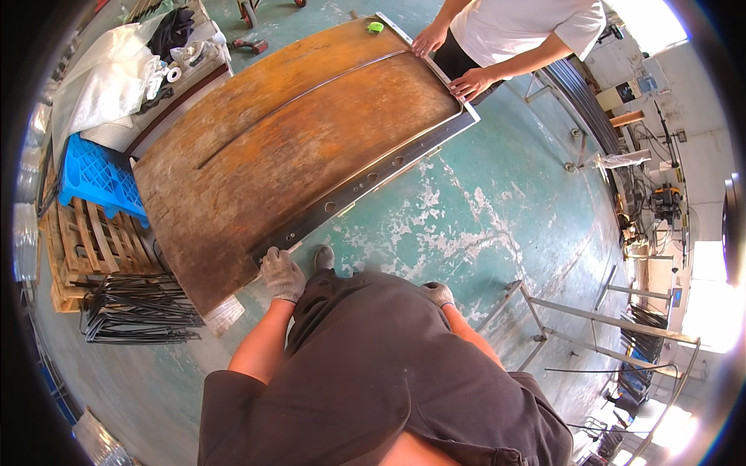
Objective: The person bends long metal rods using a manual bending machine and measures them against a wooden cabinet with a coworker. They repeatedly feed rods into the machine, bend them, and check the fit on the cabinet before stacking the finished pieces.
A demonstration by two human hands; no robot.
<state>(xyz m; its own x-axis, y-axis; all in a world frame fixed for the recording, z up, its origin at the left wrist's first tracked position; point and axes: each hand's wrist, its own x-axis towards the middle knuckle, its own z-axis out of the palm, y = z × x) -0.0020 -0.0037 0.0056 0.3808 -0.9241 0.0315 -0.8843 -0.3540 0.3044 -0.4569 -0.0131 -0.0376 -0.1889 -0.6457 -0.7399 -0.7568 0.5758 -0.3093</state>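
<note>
My left hand (281,276), in a pale work glove, is closed over the near end of a long dark metal bar (359,188) with holes in it. This bar runs along the right edge of a rust-brown worktable (287,136). Low beside my thigh is my right hand (439,293), also gloved; its fingers are mostly hidden. A thin metal rod (311,87) lies lengthwise on the tabletop. At the far end, a co-worker's two bare hands (470,83) touch the metal edging there. A bright green tape measure (375,27) sits near the far left corner.
On the left are a blue plastic pallet (101,175), wooden pallets (85,241) and a stack of bent black rods (140,307). A red-and-black power tool (250,46) lies beyond the table. To my right stands a metal frame rack (606,318) on the worn green floor (466,225).
</note>
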